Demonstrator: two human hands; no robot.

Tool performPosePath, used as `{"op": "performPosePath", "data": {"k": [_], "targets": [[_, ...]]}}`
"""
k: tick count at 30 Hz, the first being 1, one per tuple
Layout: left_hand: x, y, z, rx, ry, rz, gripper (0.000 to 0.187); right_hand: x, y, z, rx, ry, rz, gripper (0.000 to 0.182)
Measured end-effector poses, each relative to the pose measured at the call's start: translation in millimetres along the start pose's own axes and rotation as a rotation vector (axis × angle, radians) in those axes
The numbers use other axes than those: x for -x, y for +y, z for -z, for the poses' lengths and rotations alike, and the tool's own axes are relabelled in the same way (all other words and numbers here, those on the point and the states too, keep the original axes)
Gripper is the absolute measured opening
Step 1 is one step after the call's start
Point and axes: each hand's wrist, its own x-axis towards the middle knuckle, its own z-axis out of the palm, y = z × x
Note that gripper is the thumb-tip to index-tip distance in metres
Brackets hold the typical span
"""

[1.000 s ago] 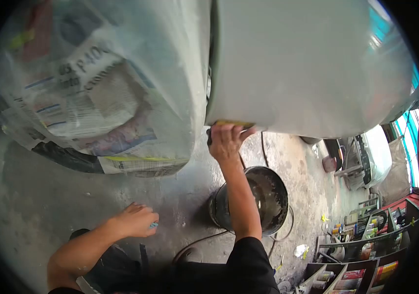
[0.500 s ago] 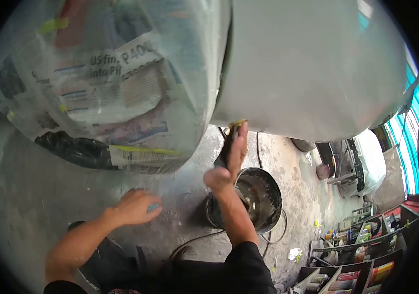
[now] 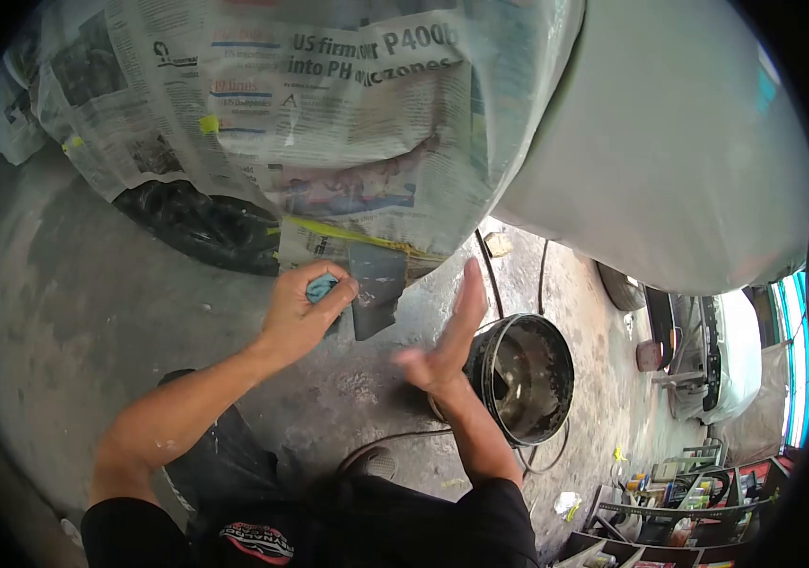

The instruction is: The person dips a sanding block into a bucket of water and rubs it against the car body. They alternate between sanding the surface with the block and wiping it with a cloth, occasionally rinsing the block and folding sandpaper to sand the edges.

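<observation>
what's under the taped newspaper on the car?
Below the newspaper edge a black tyre shows, partly exposed. The rest of the wheel and the bodywork behind the paper are covered. The grey panel beside it is bare.

Auto body and paint workshop: a car body panel in grey primer is hanging over a stained concrete floor, with newspaper masking taped over the wheel arch and covering part of the tyre. A blackened bucket and hose are lying on the floor, while shelves of cans and bottles are lining the edge beside detached white car parts.
</observation>
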Motion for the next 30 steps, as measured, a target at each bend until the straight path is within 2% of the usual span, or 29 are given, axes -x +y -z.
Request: {"op": "performPosePath", "data": {"k": [2,4,5,7,8,11,13,15,16,17,18,19,20,21,23,24,27,30], "targets": [[0.1,2.3,1.5,-0.108,0.013,-0.012,0.015,-3.4,-5.6,2.6,0.281,-0.246,0.213,0.091],[2.8,-1.2,-2.5,-0.180,-0.025,-0.173,0.015,6.1,-17.5,-12.0,0.255,-0.476,0.133,0.088],[0.9,-1.7,-4.7,-0.215,-0.054,-0.263,0.015,10.1,-16.1,-16.6,0.150,-0.418,0.120,0.085],[1.9,2.2,-7.5,-0.053,-0.100,-0.170,0.017,15.3,0.9,-25.2,-0.057,-0.306,0.119,0.078],[5.3,4.8,-8.2,0.029,-0.119,-0.118,0.018,19.5,7.2,-24.9,-0.229,-0.244,0.010,0.066],[10.4,25.2,-3.2,-0.016,-0.107,-0.055,0.026,-7.8,-17.4,11.7,-1.038,0.164,-0.801,0.058],[12.5,28.9,-0.2,-0.030,-0.111,-0.065,0.026,-38.6,-21.7,48.6,-0.922,0.342,-0.504,0.056],[13.8,26.7,0.9,-0.032,-0.112,-0.054,0.026,-52.1,-13.9,74.6,-0.652,0.543,-0.210,0.051],[13.8,25.6,0.9,-0.027,-0.119,-0.043,0.026,-64.9,-5.0,78.8,-0.311,0.579,0.020,0.047],[13.5,24.6,0.5,-0.024,-0.126,-0.035,0.026,-80.7,5.8,82.9,0.035,0.599,0.247,0.043],[12.5,23.1,-0.1,-0.038,-0.128,-0.041,0.024,-94.7,14.9,93.0,0.392,0.458,0.437,0.037],[11.6,21.0,-1.1,-0.054,-0.132,-0.048,0.023,-103.8,29.9,87.7,0.434,0.409,0.520,0.046],[10.9,19.4,-1.6,-0.070,-0.137,-0.055,0.022,-111.8,38.0,82.9,0.525,0.318,0.472,0.055],[11.7,19.0,-1.4,-0.082,-0.148,-0.039,0.022,-113.9,60.5,76.1,0.661,0.255,0.510,0.062],[13.6,19.0,0.1,-0.105,-0.169,-0.015,0.022,-106.3,100.1,55.7,0.918,0.207,0.510,0.053],[13.8,18.2,1.1,-0.103,-0.171,-0.026,0.022,-95.4,115.2,51.5,0.952,0.183,0.509,0.045],[17.3,18.2,8.6,-0.097,-0.176,-0.036,0.022,-56.8,159.2,49.3,0.967,-0.004,0.469,0.038],[14.3,19.3,10.5,-0.090,-0.189,-0.020,0.022,-70.9,151.7,41.8,1.145,0.165,0.523,0.036]]}}
